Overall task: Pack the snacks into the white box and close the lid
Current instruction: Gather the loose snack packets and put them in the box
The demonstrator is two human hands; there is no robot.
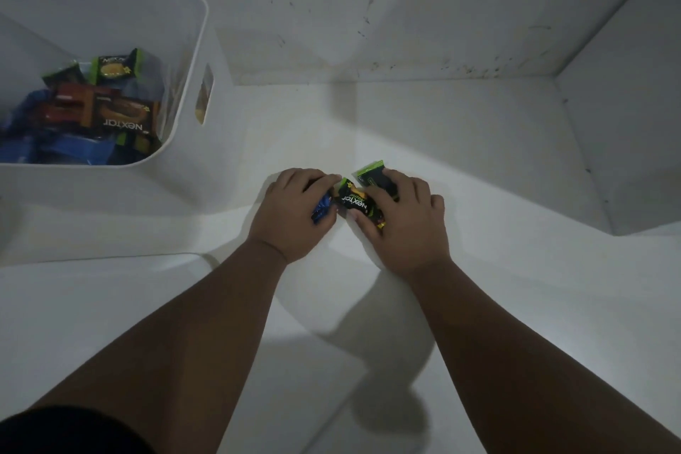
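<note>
The white box (pixel 206 59) stands open at the upper left, holding several snack packs in green, brown and blue wrappers (pixel 110 111). On the white floor in the middle, my left hand (pixel 291 217) curls over a blue snack pack (pixel 323 208). Beside it, my right hand (pixel 401 221) presses down on a black and green Nextar pack (pixel 353 201), with a second green-edged pack (pixel 370 173) under its fingers. The two hands almost touch. No lid is in view.
White walls (pixel 460 11) rise behind the hands and to the right, meeting in a corner at the upper right. The box has a handle slot (pixel 205 94) in its near side. A dark sleeve or garment (pixel 66 431) shows at the bottom left.
</note>
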